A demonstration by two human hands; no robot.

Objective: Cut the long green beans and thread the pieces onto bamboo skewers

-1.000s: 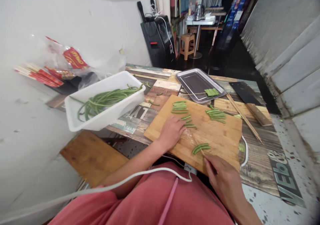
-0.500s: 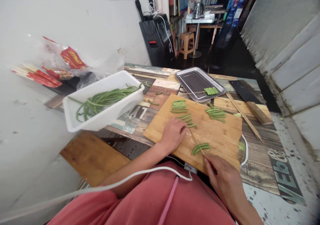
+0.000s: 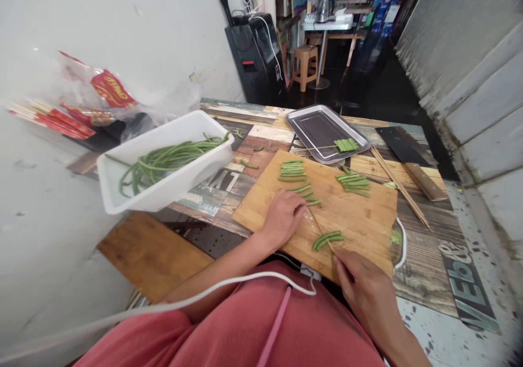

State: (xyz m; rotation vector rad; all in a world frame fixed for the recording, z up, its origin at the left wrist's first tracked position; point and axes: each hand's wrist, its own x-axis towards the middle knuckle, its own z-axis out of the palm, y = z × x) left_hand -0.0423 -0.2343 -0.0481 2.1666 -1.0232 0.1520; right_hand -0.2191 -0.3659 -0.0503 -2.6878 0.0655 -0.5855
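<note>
Right hand [image 3: 368,280] is pinched on the near end of a thin skewer [image 3: 314,220] carrying a few green bean pieces [image 3: 328,238], low over the near part of the cutting board [image 3: 363,222]. Left hand [image 3: 284,219] sits on the board's left side, fingers curled in by the cut beans [image 3: 304,193] and the skewer's far end; can't tell if it grips anything. Board's near edge is close to the shirt; far edge nearly meets the tray [image 3: 312,130]. Threaded pieces and the right-hand bean pile [image 3: 353,184] are well apart, good clearance. Cleaver [image 3: 402,146] and spare skewers [image 3: 398,187] lie right of the tray on the counter [image 3: 425,269]. White tub [image 3: 183,182], left, holds long whole beans [image 3: 163,163]; tray holds a bean skewer [image 3: 346,145], stick over the rim. Counter print reads "LY" by the tub, "VEb" and "&" at right. Red label [image 3: 112,88] on plastic packaging: yellow lettering, not legible.
</note>
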